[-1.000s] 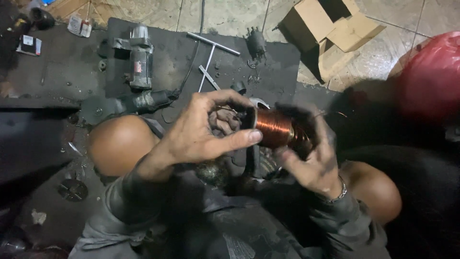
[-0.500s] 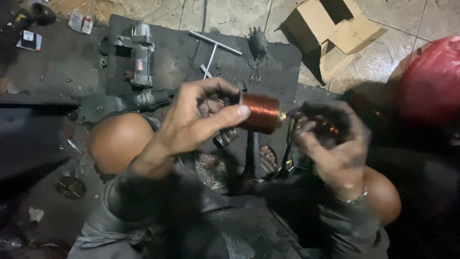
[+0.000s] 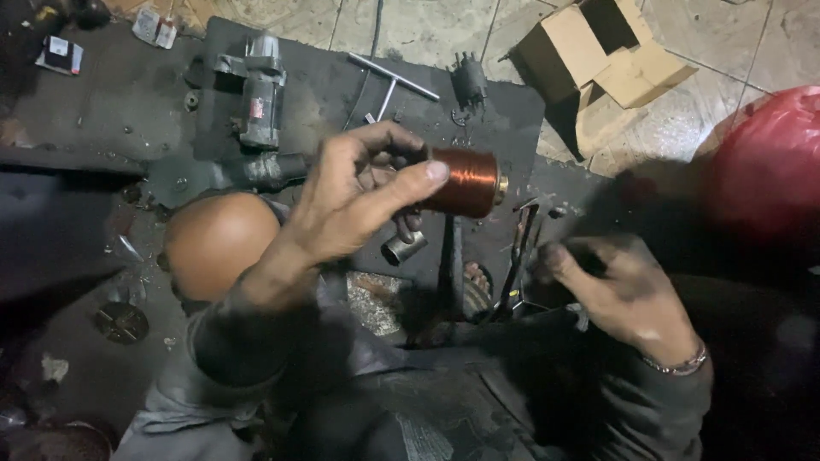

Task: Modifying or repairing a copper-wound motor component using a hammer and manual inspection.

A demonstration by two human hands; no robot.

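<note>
- Centrally, left hand: thumb and fingers pinching a copper coil, lifted above the dark mat.
- Copper coil: cylindrical, long axis roughly level, brass-coloured end pointing right, toward the red bag.
- Right hand: lower right, apart from the coil, fingers curled; whether it grips anything cannot be told.
- Metal sleeve: just below the left hand.
- Starter motor, T-handle wrench: on the mat.
- Cardboard box: upper right, open.
</note>
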